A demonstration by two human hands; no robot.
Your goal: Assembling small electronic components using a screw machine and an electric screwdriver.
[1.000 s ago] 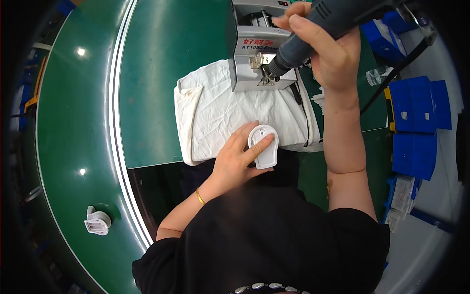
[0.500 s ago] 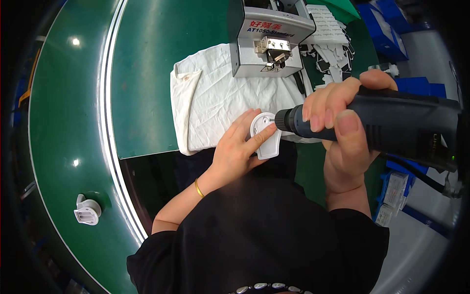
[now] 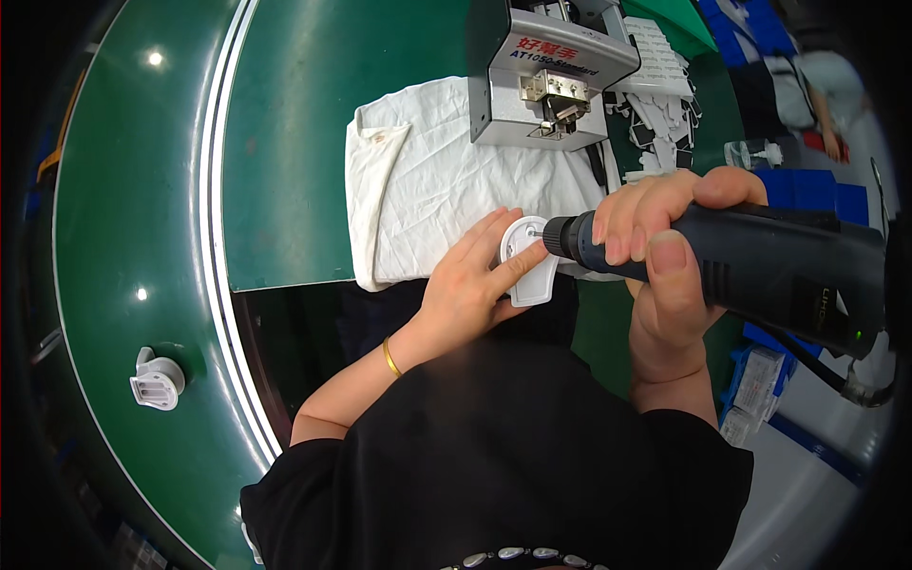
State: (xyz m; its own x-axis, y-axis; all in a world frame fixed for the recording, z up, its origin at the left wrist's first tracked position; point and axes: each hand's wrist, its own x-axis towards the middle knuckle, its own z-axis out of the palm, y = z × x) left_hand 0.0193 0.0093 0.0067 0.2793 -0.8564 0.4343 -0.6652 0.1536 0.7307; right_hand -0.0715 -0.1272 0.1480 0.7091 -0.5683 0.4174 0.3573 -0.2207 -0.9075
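Observation:
My left hand (image 3: 472, 281) holds a small white plastic part (image 3: 528, 266) down at the near edge of a white cloth (image 3: 446, 190). My right hand (image 3: 665, 256) is wrapped around a black electric screwdriver (image 3: 760, 271) held sideways, its tip touching the top of the white part. A gold bangle sits on my left wrist.
A grey metal screw-feeder box (image 3: 546, 76) stands on the cloth at the back. A second white plastic part (image 3: 157, 383) lies on the green conveyor belt (image 3: 142, 190) at the left. Blue bins (image 3: 807, 199) and small white pieces are at the right.
My right hand has brought the screwdriver from the feeder box down and toward me, and its tip now meets the white part. My left hand has stayed on the part.

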